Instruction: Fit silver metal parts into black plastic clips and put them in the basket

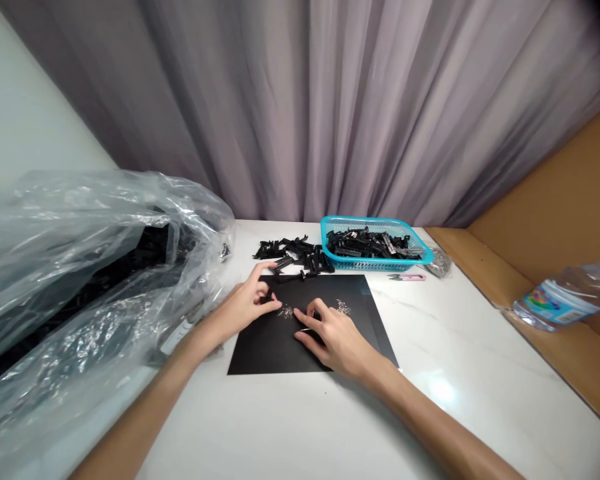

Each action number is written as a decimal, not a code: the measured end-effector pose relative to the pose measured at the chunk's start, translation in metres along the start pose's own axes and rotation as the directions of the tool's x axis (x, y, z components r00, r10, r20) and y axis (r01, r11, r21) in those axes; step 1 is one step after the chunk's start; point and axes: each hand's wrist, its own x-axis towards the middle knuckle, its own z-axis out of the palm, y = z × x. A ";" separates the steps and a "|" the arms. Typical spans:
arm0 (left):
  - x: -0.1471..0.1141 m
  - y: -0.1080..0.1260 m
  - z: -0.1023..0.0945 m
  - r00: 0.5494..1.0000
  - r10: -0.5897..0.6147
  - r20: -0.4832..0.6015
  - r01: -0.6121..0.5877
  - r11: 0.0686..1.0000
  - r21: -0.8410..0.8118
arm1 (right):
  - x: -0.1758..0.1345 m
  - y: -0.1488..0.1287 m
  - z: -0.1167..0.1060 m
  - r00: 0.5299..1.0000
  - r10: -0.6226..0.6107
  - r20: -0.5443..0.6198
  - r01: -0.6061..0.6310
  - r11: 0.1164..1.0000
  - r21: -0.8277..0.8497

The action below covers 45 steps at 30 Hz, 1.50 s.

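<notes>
My left hand (254, 298) is over the far left part of a black mat (280, 357), its fingers curled around a small black plastic piece (269, 294), partly hidden by them. Just right of its thumb lies a small pile of tiny metal pieces (285, 311). Low over the mat's middle is my right hand (333, 333), thumb and forefinger apart. A thin pale sliver shows between them, too small to make out. Beyond the right hand lies a second pile of tiny metal pieces (343, 307).
Loose black plastic parts (310, 259) lie behind the mat, beside a blue basket (380, 265) full of similar parts. Pink thread snips (414, 277) and a small bag (440, 264) are on the right. A large clear plastic bag (105, 193) fills the left; a bottle (555, 305) lies far right.
</notes>
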 end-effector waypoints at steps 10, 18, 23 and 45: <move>0.027 0.010 0.025 0.986 0.156 0.052 -0.151 0.985 -0.080 | -0.011 0.001 -0.009 0.997 -0.061 0.043 0.062 0.998 -0.031; 0.016 0.012 0.039 0.978 0.183 -0.098 -0.198 0.966 -0.166 | -0.011 0.005 0.001 0.993 -0.064 -0.096 0.062 0.998 -0.026; 0.014 0.018 0.048 0.984 0.136 -0.113 -0.160 0.956 -0.247 | -0.009 0.007 -0.001 0.990 -0.056 -0.126 0.052 0.998 -0.034; 0.023 0.005 0.057 0.989 0.139 -0.051 -0.147 0.897 -0.417 | -0.005 0.024 -0.035 0.890 0.389 -0.237 -0.195 0.795 0.574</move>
